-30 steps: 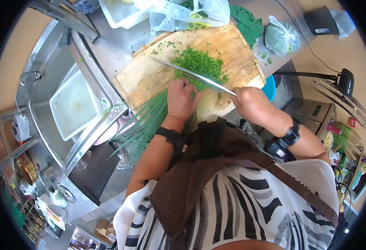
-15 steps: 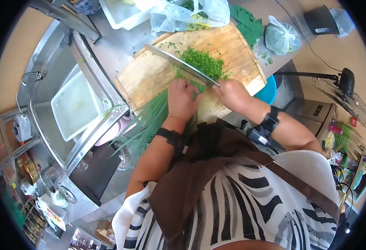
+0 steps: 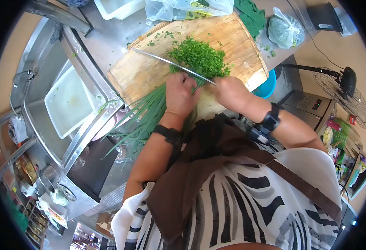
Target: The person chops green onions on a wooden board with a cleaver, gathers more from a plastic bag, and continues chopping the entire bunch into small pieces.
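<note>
On the wooden board (image 3: 149, 75), long green chives (image 3: 143, 118) pinned under left hand (image 3: 180, 95), right hand (image 3: 229, 91) grip closed round cleaver (image 3: 170, 63).

The person wears a short-sleeved white top (image 3: 249, 200) printed with bold black zebra-like stripes; over it hangs a brown apron (image 3: 195, 166), its bib running up the middle of the chest, and a brown strap (image 3: 303, 189) crossing the right shoulder. Both forearms are bare below the sleeves; the left hand (image 3: 179, 93) has a black band (image 3: 168, 134) round the wrist; the right hand (image 3: 229, 91) has a black band (image 3: 270, 121) too, with a small dark boxy device (image 3: 255, 135) fixed just behind it on the forearm.
</note>
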The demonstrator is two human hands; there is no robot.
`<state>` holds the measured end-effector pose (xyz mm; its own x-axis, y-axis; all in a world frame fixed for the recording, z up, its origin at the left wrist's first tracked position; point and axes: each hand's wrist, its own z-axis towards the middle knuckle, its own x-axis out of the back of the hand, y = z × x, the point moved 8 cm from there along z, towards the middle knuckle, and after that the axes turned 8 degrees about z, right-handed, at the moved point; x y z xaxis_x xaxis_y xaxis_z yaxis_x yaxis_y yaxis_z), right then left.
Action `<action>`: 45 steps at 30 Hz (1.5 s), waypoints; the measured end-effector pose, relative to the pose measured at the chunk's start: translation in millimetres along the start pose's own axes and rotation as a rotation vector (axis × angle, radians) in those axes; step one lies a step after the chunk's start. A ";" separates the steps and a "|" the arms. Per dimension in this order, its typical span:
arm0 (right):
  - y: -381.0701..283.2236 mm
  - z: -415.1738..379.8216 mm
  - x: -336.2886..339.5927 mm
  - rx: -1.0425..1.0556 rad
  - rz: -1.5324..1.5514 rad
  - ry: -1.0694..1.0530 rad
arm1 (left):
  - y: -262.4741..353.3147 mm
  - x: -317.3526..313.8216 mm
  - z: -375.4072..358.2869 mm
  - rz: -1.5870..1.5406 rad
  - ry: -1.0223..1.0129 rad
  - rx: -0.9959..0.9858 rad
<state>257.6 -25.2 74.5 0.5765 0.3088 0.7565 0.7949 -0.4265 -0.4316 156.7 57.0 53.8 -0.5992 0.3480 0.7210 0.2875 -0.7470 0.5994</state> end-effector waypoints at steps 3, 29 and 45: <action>-13.6 11.5 8.1 -0.008 0.092 0.165 | 1.7 1.3 -3.3 0.034 -0.058 0.015; 9.8 -10.9 17.2 0.027 0.212 0.331 | 4.3 11.0 2.8 0.042 -0.047 -0.041; 1.0 -16.9 -0.4 -0.123 0.113 0.044 | 5.6 2.2 -4.4 0.060 -0.112 0.002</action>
<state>255.0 -40.1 82.0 0.6501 0.2169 0.7283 0.6946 -0.5584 -0.4537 153.8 51.1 57.2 -0.4937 0.3638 0.7899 0.3222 -0.7671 0.5548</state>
